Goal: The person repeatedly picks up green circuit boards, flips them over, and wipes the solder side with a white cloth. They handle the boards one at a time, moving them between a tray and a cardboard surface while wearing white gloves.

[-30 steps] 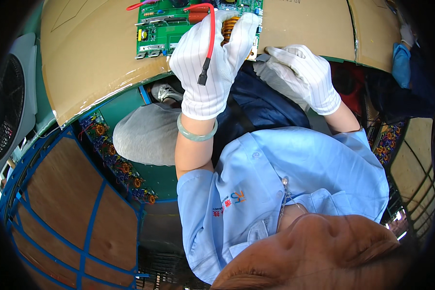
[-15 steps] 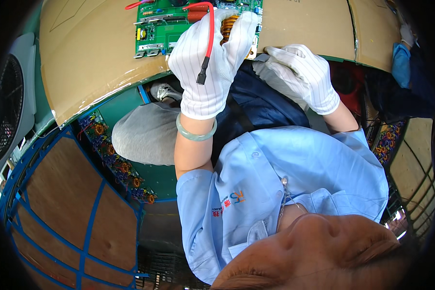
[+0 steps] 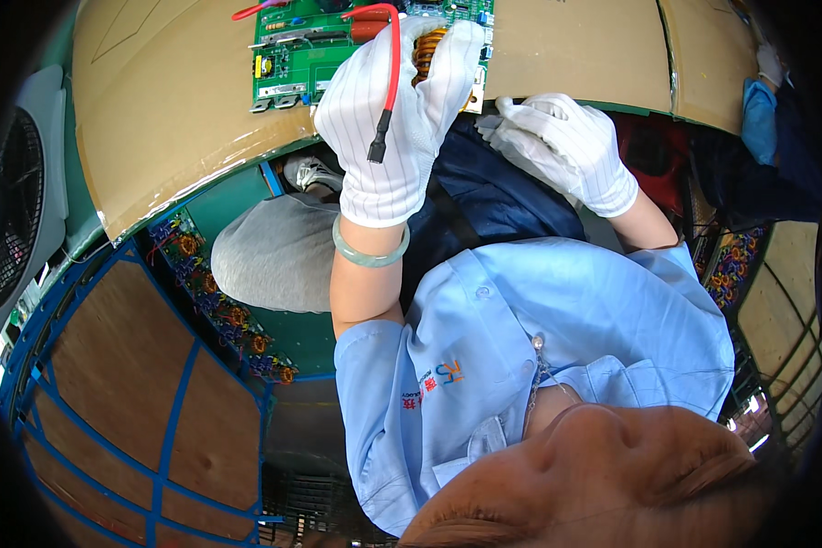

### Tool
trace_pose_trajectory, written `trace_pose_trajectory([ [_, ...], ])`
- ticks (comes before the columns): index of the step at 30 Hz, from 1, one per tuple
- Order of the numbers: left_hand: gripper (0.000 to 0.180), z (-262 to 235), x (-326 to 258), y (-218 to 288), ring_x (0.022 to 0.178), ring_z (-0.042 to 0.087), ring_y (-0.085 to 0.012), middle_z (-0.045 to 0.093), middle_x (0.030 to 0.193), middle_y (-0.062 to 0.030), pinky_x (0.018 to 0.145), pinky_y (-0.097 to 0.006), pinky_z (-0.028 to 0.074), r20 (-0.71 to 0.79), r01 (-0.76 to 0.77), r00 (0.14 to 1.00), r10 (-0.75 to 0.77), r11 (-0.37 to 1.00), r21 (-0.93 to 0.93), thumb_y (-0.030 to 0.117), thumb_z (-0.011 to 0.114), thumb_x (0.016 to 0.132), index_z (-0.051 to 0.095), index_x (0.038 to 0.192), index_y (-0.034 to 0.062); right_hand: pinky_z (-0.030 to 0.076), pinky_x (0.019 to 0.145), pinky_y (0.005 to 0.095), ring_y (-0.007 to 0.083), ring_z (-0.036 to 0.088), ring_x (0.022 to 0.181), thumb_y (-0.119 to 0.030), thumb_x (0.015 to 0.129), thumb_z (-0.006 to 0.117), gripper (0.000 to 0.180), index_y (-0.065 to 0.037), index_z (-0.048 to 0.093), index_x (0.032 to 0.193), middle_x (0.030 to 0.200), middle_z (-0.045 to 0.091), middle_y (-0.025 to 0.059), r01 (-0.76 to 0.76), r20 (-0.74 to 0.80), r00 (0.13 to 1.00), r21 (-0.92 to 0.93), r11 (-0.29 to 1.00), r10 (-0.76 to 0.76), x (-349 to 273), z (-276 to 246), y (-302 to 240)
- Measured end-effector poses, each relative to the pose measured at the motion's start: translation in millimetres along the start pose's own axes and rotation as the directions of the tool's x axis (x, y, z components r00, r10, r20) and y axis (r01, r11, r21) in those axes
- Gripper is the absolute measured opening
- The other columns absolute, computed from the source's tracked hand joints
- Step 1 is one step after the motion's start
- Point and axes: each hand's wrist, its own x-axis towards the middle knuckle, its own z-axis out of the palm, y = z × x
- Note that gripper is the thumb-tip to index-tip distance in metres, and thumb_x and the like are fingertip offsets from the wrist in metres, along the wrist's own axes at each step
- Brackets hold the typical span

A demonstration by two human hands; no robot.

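A green circuit board (image 3: 324, 68) with a wound copper coil (image 3: 426, 57) and dark red cylindrical parts (image 3: 369, 29) lies at the edge of the cardboard-covered table. My left hand (image 3: 374, 119), in a white striped glove, grips the board, thumb and forefinger either side of the coil. Across the back of this hand hangs a red wire (image 3: 395, 68) with a black-sleeved end connector. My right hand (image 3: 571, 146), gloved too, is closed just below the table edge, right of the board. A small greyish piece shows by its fingertips, too unclear to name.
Brown cardboard (image 3: 173, 100) covers the table. A grey fan (image 3: 18, 201) stands at the left. More boards with coils (image 3: 233, 315) sit below, left of my leg. Another person's gloved hand (image 3: 770, 66) is at the far right. Blue-taped brown panels (image 3: 128, 365) stand lower left.
My right hand has drawn slightly down from the table edge, its fingers more curled. The board and my left hand have shifted very slightly left.
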Motion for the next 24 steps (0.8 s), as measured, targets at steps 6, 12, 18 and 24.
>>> trace_pose_trajectory([
  [6,0.021,9.1,0.2,-5.6,0.065,0.066,-0.0264,0.069,0.077,-0.0061,0.059,-0.034,0.052,-0.069,-0.06,0.996,0.058,0.998,-0.025,0.032,0.076,0.083,0.071,0.091,0.012,0.053,0.062,0.0287,0.0214,0.068,0.08,-0.016,0.077,0.079,0.029,-0.007,0.071,0.103,0.092,0.07,0.0067,-0.075,-0.07,0.994,0.066,0.995,0.079,-10.2,-2.0,2.5],
  [12,0.02,4.5,-1.8,0.9,0.072,0.068,-0.025,0.071,0.083,-0.0072,0.065,-0.032,0.053,0.035,0.11,0.994,-0.108,0.992,-0.057,0.028,0.077,0.083,0.072,0.093,0.0112,0.056,0.075,0.0329,0.0276,0.069,0.085,-0.007,0.08,0.076,0.025,-0.002,0.071,0.104,0.095,0.07,0.0145,-0.33,-0.271,0.911,-0.034,0.943,0.31,-20.4,-44.4,32.8],
  [18,0.02,4.5,2.5,6.7,0.07,0.068,-0.0242,0.071,0.081,-0.0074,0.065,-0.032,0.053,0.021,0.087,0.996,-0.086,0.994,-0.069,0.028,0.076,0.085,0.072,0.093,0.0098,0.055,0.082,0.0307,0.0241,0.069,0.089,-0.009,0.084,0.075,0.025,-0.005,0.072,0.108,0.1,0.072,0.0098,-0.458,-0.465,0.838,-0.317,0.831,0.285,-55.8,-98.2,134.7],
  [24,0.02,1.6,0.7,5.3,0.07,0.068,-0.0246,0.071,0.081,-0.0073,0.064,-0.032,0.053,0.028,0.112,0.993,-0.11,0.992,-0.06,0.028,0.076,0.086,0.072,0.092,0.0092,0.055,0.078,0.0296,0.0228,0.069,0.087,-0.018,0.086,0.074,0.027,-0.009,0.072,0.111,0.098,0.072,0.0064,-0.381,-0.343,0.909,-0.458,0.803,0.236,-44.9,-97.5,178.6],
])
